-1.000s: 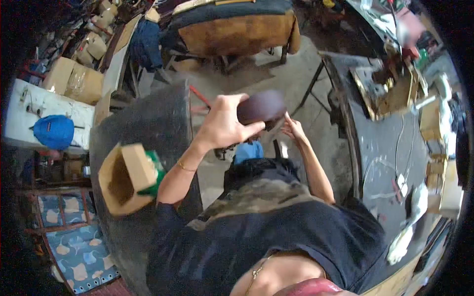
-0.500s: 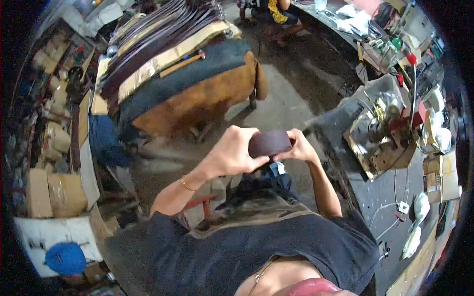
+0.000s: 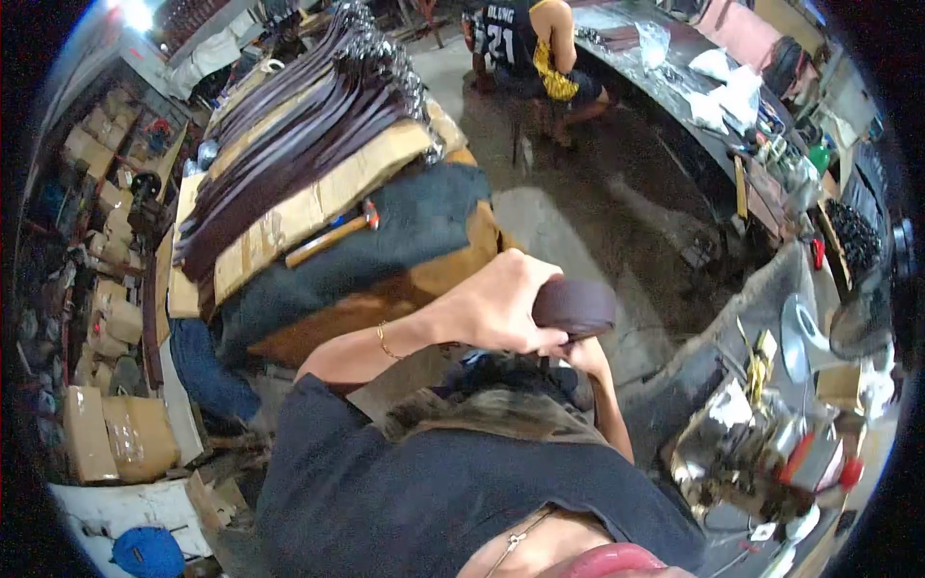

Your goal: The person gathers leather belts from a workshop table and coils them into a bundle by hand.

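Note:
In front of my chest I hold a coiled leather strap [image 3: 574, 306], dark brown and wound into a thick round roll. My left hand [image 3: 496, 301] is closed on its left side, with the thumb under the near edge. Below the coil, my right hand [image 3: 584, 357] pinches at its underside, and part of that hand is hidden behind the roll. The fingers of both hands meet close together there.
Dark straps [image 3: 299, 125] with metal buckles lie heaped on a table at the left, near a hammer [image 3: 332, 241]. A person [image 3: 540, 48] sits by a long bench [image 3: 626, 96]. Tools clutter the right-hand workbench [image 3: 665, 395]; cardboard boxes [image 3: 140, 438] stand left.
Both hands and the coil have shifted right in view. My right hand has gone from the coil's right side to beneath it. The view has turned, showing more of the strap pile and seated person.

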